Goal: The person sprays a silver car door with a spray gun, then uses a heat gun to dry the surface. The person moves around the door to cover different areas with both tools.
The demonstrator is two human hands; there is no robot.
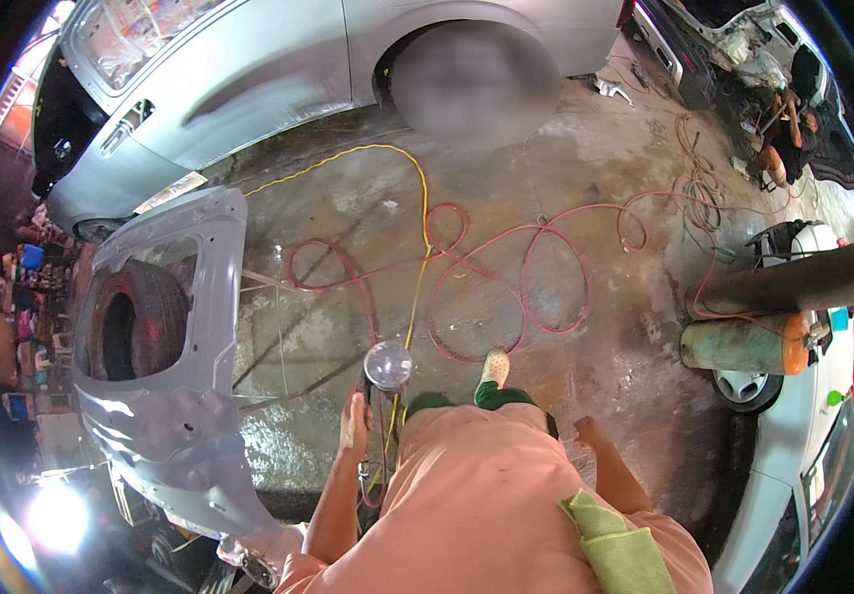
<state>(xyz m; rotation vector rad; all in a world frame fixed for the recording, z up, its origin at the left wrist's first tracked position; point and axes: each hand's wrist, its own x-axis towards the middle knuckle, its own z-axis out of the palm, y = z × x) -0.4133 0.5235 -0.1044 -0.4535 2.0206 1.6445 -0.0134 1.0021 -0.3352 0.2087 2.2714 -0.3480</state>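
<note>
Down by my left side, my left hand [355, 426] is closed round a paint spray gun, mostly hidden by the hand. The gun's round, clear-topped cup [388, 365] shows just ahead of my fingers. My right hand [590, 433] hangs beside my hip, fingers loosely curled with nothing visible in them. To my left stands a grey-coated car body panel [175, 450] with a large window opening. It is upright on a stand [274, 283], apart from my hand.
A red hose [556, 223] loops over the wet floor, crossing a yellow hose [421, 188]. Ahead stands a silver car [279, 74]. A tyre [135, 322] shows through the panel's opening. At right are a gas cylinder [739, 344], a white car [778, 455] and a crouching person [793, 144].
</note>
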